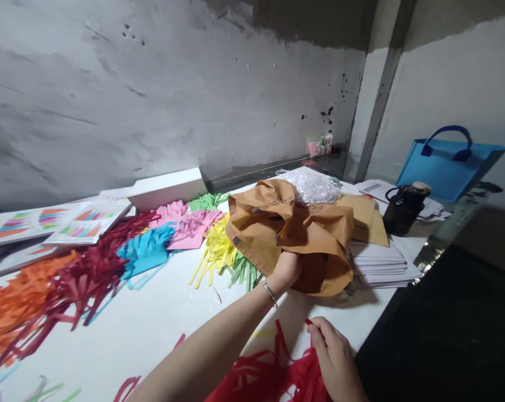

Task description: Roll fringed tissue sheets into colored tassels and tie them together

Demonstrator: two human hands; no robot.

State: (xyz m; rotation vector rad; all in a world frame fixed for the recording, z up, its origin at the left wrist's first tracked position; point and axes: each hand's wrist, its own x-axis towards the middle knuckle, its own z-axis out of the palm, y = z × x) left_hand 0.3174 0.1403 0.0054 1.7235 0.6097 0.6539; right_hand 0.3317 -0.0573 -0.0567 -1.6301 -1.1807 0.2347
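A large brown paper bag (319, 226) lies crumpled on the white table, with dark openings facing me. My left hand (289, 269), a silver bracelet on its wrist, reaches into the folds at the bag's front edge. Those fingers are hidden by the brown paper, so their grip does not show. Close to the table's front edge, my right hand (330, 346) is closed, thumb and forefinger pinching a red paper strip. Below and left of it spreads a heap of red paper fringe (261, 379), partly cut off by the frame's bottom.
Paper fringe in orange (26, 298), dark red (97, 262), blue (146, 251) and yellow (217, 243) covers the left side. Printed sheets (85, 223) and a white box (168, 190) stand behind. Rightward are white envelopes (380, 265), a black flask (405, 212) and a blue bag (445, 167).
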